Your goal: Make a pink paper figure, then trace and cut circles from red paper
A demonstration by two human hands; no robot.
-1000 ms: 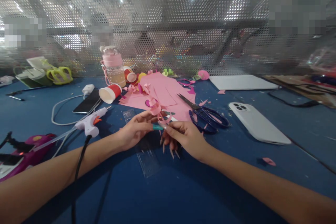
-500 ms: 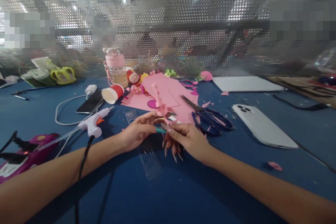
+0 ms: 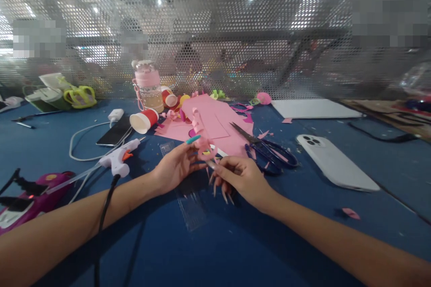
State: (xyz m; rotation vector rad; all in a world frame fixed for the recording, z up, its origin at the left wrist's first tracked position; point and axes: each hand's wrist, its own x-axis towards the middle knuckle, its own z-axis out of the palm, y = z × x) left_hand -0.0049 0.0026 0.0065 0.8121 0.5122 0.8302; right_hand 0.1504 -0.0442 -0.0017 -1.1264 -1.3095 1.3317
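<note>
A curled pink paper strip (image 3: 205, 151) stands up between my two hands, its far end coiled in a spiral. My right hand (image 3: 245, 180) pinches its near end between thumb and index finger, with the other fingers curled below. Just left of the strip, my left hand (image 3: 173, 168) has its thumb and fingers apart around it; whether a fingertip touches the paper is unclear. Under the hands lies a clear ruler (image 3: 190, 210). Pink paper sheets (image 3: 218, 119) spread behind, with dark-blue-handled scissors (image 3: 271, 154) lying partly on them.
A white glue gun (image 3: 116, 161) with a black cord lies by my left forearm, near a dark phone (image 3: 114, 132) and a tipped red-and-white paper cup (image 3: 144, 121). A pink-lidded bottle (image 3: 148, 85) stands behind. A white phone (image 3: 336, 161) lies right; perforated metal panel (image 3: 215, 31) closes the back.
My left thumb and fingers have spread apart from their earlier closed grip near the strip's base. The strip has tilted and shifted slightly left. My right hand keeps its pinch.
</note>
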